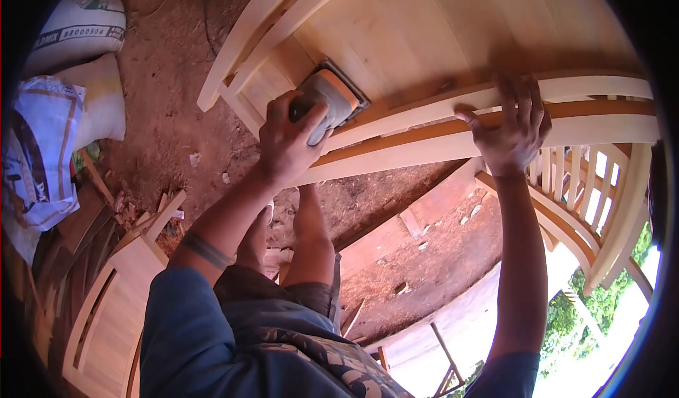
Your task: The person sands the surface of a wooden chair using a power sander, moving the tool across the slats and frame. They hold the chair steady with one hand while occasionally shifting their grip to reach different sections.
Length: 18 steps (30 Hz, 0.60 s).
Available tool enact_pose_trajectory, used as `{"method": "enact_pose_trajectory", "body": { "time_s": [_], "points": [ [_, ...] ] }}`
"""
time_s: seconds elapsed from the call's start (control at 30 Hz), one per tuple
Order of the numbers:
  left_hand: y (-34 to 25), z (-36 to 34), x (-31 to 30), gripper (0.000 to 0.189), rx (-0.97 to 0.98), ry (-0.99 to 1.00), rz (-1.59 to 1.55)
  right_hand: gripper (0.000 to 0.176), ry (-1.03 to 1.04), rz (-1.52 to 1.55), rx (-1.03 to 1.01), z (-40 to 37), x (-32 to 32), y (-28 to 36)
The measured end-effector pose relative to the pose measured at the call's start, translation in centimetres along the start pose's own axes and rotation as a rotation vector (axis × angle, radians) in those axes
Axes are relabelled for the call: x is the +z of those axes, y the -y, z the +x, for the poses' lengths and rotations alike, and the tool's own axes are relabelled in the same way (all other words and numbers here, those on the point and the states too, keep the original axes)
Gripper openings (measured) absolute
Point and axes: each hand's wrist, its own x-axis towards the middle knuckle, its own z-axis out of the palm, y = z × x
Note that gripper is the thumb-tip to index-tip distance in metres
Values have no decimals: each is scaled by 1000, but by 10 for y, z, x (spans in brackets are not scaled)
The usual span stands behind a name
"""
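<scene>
My left hand [290,140] is wrapped round a grey and orange palm sander [332,97]. The sander's dark square base rests on the pale wooden panel [431,30], close to the corner where the frame pieces meet. To the right, my right hand [511,125] lies across the two long wooden rails [424,142] along the panel's near side. Its fingers reach over the rails, spread apart, with the thumb out to the left. Nothing is held in that hand. Two parallel slats [276,23] run along the panel's left end.
Stuffed sacks [88,26] stand at the left on bare reddish ground [159,115]. Wooden offcuts [81,221] and another pale wooden piece [106,320] lie below them. A slatted wooden frame [576,179] stands at the right. A long board [396,235] lies behind my legs.
</scene>
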Motion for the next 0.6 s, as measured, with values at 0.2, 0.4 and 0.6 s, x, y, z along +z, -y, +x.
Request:
{"method": "enact_pose_trajectory", "body": {
  "time_s": [0.2, 0.4, 0.6],
  "points": [
    [-12, 41, -4, 65, 17, 7, 25, 73, -7, 2, -18, -1, 2, -3],
    [6, 11, -8, 62, 23, 47, 66, 75, 14, 10, 8, -1, 0, -1],
    [-14, 34, -11, 63, 37, 132, 93, 75, 16, 28, 9, -2, 2, -2]
  ]
}}
